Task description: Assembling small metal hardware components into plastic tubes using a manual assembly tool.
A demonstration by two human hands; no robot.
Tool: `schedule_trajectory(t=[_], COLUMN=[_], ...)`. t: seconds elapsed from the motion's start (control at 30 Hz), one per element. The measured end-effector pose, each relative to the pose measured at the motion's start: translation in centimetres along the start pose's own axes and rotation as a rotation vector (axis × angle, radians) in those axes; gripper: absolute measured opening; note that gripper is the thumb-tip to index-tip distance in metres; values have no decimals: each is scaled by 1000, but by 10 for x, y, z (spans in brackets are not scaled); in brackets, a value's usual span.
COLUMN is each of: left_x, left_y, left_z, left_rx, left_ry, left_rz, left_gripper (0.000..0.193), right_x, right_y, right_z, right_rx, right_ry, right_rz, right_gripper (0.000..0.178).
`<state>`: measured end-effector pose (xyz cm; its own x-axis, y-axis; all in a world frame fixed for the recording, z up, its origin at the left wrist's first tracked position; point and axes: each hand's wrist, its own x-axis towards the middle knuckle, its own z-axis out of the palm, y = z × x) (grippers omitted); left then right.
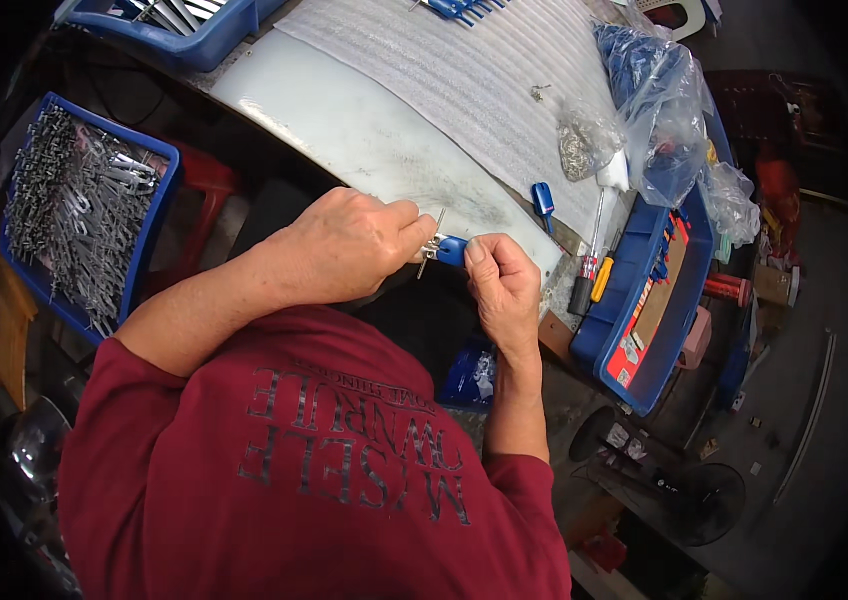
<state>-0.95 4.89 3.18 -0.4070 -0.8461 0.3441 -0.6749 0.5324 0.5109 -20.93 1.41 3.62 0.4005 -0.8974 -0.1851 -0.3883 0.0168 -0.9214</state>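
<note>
Just past the table's near edge, both hands meet on one small piece. My right hand [504, 285] pinches its blue plastic handle [451, 250] between thumb and fingers. My left hand [354, 245] is closed on the piece's silver metal end [430, 248], from which a thin rod sticks out; the fingers hide part of it. A similar blue piece with a metal shank [542, 200] lies on the table beyond my right hand. More blue pieces [459, 9] sit in a row at the far edge of the view.
Left stands a blue crate of metal parts [84, 210], near a red stool [206, 205]. Foam sheet [444, 90] covers part of the white table [344, 115]. Right are a yellow-handled screwdriver [602, 279], a red-and-black-handled screwdriver [584, 285], plastic bags [659, 120] and a blue bin [599, 350].
</note>
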Motion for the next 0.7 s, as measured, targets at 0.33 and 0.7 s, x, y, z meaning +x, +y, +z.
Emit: schedule_trajectory(t=[0.33,0.7], left_x=[-1,-1], left_y=[-4,0], left_z=[-1,4], left_rx=[-95,2], left_ry=[-22,9], left_rz=[34,-8], left_gripper=[28,26], right_x=[-2,-4], right_y=[-5,0], right_z=[-5,5], right_rx=[-127,25], right_ry=[-74,47], right_rz=[-109,-9], right_gripper=[18,19])
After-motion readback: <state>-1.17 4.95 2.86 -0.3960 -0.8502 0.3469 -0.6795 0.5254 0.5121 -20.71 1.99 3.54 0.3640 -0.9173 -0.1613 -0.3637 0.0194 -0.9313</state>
